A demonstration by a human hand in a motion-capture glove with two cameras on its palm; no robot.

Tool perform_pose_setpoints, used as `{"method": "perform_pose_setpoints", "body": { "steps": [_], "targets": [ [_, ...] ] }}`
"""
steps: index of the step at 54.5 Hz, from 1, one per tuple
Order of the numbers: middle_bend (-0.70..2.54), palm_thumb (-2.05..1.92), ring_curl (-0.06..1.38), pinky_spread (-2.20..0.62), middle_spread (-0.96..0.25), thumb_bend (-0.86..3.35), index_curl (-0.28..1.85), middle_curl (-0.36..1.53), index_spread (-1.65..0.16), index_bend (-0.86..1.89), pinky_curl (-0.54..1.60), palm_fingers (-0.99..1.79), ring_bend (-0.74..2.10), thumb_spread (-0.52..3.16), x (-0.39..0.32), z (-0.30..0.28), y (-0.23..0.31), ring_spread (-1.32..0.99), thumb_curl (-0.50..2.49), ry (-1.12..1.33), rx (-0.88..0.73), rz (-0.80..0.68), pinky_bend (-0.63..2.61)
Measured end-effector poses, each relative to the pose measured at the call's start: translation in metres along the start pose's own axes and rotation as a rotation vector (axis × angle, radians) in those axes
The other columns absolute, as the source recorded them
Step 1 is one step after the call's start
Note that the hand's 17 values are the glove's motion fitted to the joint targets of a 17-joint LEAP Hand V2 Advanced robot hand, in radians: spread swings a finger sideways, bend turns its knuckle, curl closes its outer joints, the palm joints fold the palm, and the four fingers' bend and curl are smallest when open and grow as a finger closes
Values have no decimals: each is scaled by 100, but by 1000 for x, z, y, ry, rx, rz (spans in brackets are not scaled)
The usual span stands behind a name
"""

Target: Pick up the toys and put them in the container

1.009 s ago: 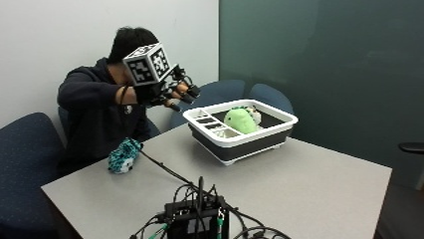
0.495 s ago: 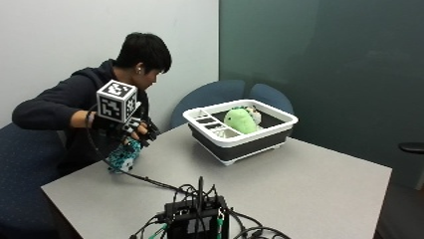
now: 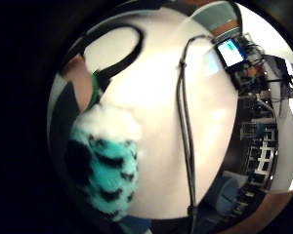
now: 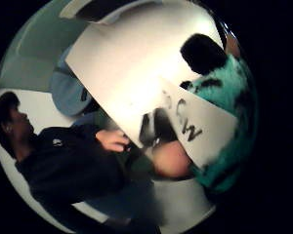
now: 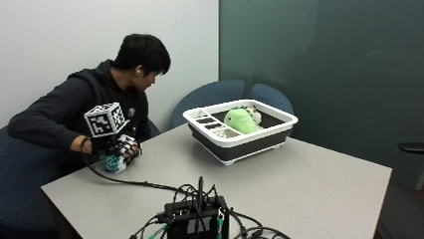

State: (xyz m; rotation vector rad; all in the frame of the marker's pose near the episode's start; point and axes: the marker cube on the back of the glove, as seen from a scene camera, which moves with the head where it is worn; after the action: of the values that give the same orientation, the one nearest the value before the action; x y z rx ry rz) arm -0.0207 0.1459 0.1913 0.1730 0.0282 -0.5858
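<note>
One toy's home already: a pale green plush toy sits inside the white-rimmed, dark-walled collapsible container at the far side of the grey table, w/ something whitish tucked just behind it (can't make out what). So partly done, I'd say. What's left, as far as I can see: the teal-and-black spotted fluffy plush toy, down at the table's near-left corner, well apart from the container.

And the black-gloved right hand is right on it. Arm reaches out from the shoulder, forearm angled down to the table edge, wrist low, hand draped over the top of the teal plush w/ fingers curled down round it. The little-finger-side palm view has that teal-and-black fur w/ its white tuft close to the palm, lying on the pale tabletop; the thumb-side palm view has the same fur hard by the palm too. Looks like a grasp closing on the toy, though it's not off the table yet, judging by the outside view. Person leans in, head turned toward the container.

Next, I reckon: lift, carry across to the container, drop it beside the green one.
</note>
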Motion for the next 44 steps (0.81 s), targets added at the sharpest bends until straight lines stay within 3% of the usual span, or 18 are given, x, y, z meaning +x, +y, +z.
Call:
{"method": "perform_pose_setpoints", "body": {
  "steps": [7, 15, 25, 29, 31, 35, 44],
  "targets": [
    [93, 35, 56, -34, -11, 9, 54, 67, -24, 45, 33, 139, 117, 126, 1, -6, -13, -26, 42, -35, 115, 30, 73],
    [112, 48, 61, -39, -13, 13, 69, 75, -25, 69, 41, 138, 133, 118, -8, -58, -58, -27, 52, -113, 243, 71, 88],
    [125, 52, 64, -40, -14, 12, 85, 81, -24, 91, 48, 126, 146, 109, -28, -173, -172, -26, 61, -334, 456, -23, 98],
    [129, 53, 64, -41, -14, 11, 90, 83, -23, 95, 50, 122, 149, 106, -43, -199, -214, -26, 65, -214, 546, -150, 100],
    [130, 53, 65, -41, -14, 11, 92, 83, -23, 97, 51, 121, 150, 105, -61, -209, -234, -26, 66, -244, 575, -99, 101],
    [132, 53, 65, -41, -14, 10, 95, 84, -22, 99, 52, 119, 153, 103, -94, -222, -275, -25, 69, -413, 566, 85, 103],
    [134, 45, 64, -41, -14, 3, 101, 84, -22, 95, 54, 112, 156, 102, -160, -189, -336, -25, 72, -556, 421, 67, 105]
  ]
}}
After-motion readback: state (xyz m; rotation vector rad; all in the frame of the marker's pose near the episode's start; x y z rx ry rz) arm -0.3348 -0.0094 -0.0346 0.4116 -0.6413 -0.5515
